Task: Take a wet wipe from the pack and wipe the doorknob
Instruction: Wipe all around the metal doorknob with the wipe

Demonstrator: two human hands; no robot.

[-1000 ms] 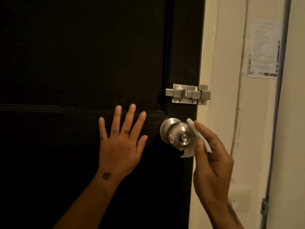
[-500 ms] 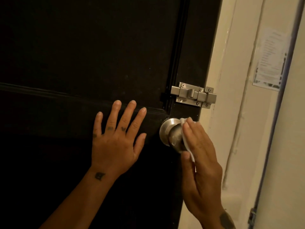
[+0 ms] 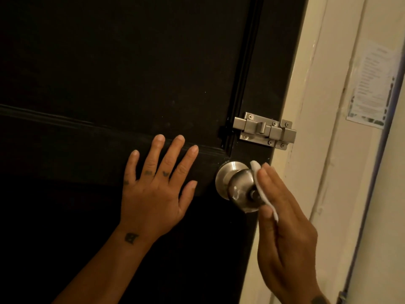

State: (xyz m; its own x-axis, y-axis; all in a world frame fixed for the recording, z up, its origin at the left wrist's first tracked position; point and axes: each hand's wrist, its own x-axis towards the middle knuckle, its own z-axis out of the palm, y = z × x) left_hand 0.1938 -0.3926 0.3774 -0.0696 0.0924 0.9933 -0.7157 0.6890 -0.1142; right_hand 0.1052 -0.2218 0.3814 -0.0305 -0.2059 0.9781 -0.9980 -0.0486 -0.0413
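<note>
A dark door (image 3: 131, 62) fills your view, with a cream wall (image 3: 317, 150) to its right carrying one paper notice (image 3: 372, 84). One metal slide bolt (image 3: 264, 131) sits above one round doorknob (image 3: 236, 186). Your left hand (image 3: 153, 194) lies flat and spread on the door, holding nothing. Your right hand (image 3: 285, 227) grips one white wet wipe (image 3: 259, 189), pressing it against the knob's right side.

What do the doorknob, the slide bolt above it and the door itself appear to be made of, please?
Doorknob: probably brushed or satin metal, silvery with soft highlights and a pale smear. Slide bolt: likely matte stainless or plated steel, flat grey with visible screws. Door: seemingly wood painted or stained very dark, with raised moulding lines; the dim light leaves this open.
</note>
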